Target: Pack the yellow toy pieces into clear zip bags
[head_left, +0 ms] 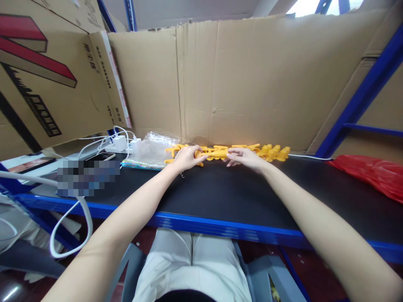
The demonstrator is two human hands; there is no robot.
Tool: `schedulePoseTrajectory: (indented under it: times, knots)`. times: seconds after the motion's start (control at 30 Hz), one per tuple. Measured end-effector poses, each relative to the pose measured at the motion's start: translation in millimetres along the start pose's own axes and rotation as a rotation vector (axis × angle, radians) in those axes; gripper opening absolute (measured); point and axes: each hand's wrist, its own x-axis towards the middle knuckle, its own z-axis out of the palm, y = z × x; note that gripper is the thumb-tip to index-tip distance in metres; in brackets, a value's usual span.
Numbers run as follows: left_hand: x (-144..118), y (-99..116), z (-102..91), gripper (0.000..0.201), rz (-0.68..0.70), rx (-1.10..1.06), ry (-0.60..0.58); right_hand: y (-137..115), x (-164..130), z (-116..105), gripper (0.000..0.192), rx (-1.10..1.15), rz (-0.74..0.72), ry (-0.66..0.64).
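A slim yellow plastic piece (217, 154) lies level between my two hands above the black bench top. My left hand (188, 157) is closed on its left end, with thumb and fingers pinching it. At the other end, my right hand (247, 158) holds it between the fingertips, its lower fingers loosely bent. Behind and beside both hands runs a row of similar yellow plastic parts (274, 152), some hidden by the hands. Their exact kind is not clear. A small thin hook-shaped bit (182, 175) lies just below my left wrist.
Clear plastic bags (154, 149) lie left of the hands, near white chargers and cables (119, 142) and a phone (100, 157). A red plastic bag (371, 172) sits at the right. Cardboard (252, 84) walls the back; a blue rail (220, 226) edges the front.
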Motion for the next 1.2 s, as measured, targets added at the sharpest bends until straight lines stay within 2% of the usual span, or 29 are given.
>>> schedulePoseTrajectory:
  times: [0.5,1.2]
  knots:
    - [-1,2,-2.0,0.041,0.007,-0.008,-0.025,-5,-1,4,0.035,0.046,0.001,-0.039]
    - [-1,6,-5.6,0.04,-0.003,-0.005,-0.04,-10,-3,15,0.038,0.138,0.093,0.046]
